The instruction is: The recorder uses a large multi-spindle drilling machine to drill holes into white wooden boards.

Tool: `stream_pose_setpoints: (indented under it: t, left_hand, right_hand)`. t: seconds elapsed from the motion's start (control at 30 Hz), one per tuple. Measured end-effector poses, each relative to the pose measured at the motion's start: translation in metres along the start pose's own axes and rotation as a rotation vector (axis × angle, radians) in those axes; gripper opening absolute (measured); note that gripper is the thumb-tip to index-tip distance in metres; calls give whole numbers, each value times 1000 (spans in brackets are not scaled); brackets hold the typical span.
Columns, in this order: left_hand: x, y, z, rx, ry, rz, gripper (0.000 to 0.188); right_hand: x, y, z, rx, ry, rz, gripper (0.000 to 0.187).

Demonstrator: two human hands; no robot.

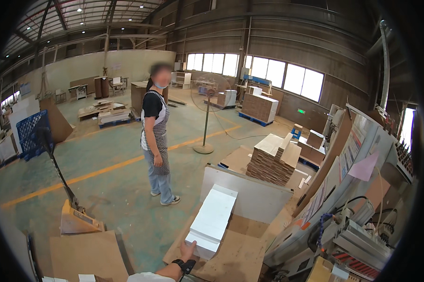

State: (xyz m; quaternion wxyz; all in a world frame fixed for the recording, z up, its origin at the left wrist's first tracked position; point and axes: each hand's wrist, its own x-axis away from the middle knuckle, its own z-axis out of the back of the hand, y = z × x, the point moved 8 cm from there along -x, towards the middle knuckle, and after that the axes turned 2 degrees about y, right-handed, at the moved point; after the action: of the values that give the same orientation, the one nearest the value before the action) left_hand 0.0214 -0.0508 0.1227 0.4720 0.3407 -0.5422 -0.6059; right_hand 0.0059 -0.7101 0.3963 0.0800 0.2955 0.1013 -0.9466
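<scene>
My left hand [188, 252] is closed on the near left corner of a stack of long white boards [215, 211], thumb against the side and the other fingers mostly hidden. A dark band circles that wrist. The boards lie lengthwise away from me over a brown board surface [240, 251], their layers slightly staggered at both ends. Behind the stack's far end stands an upright pale panel [259, 195]. My right hand is out of view.
A machine [353, 230] with hoses lines the right side. Past the panel sits a pile of wooden strips [270, 162]. A person [156, 131] in a checked apron stands ahead, beside a pedestal fan [206, 117]. A yellow pallet jack [79, 220] is at left.
</scene>
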Motion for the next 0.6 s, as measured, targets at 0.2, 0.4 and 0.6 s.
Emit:
stream_pose_setpoints:
  t: [0.2,0.4,0.6]
  left_hand:
    - [0,-9,5,24,-78,8,63]
    - [23,-32,-26,191,-365,513,69]
    - [-15,-54,-67,-278,-464,52,43]
  right_hand:
    - [6,21,-12,-211,-125,-249,47]
    - [2,3,-2,4,-206,-147,51]
    - [-10,3,-11,-7,-174,-93,55]
